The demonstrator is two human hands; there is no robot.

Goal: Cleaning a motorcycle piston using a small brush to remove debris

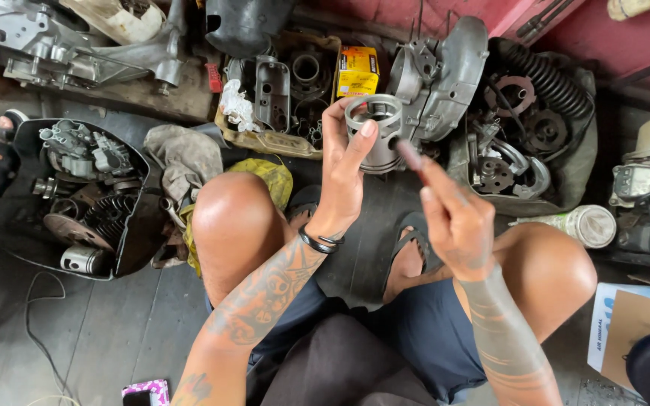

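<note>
Left hand (344, 169) fingers clasp piston (374, 131); right hand (457, 218) fingers pinch thin tool (409, 154) touching its edge.

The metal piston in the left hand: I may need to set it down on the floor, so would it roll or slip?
The piston is round, so on its side it would probably roll. Its bare shiny metal looks smooth, perhaps slippery. The left hand pinches it with fingertips alone, suggesting modest weight.

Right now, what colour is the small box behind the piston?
Yellow, with a darker orange band; the small box shows best in the head view.
</note>
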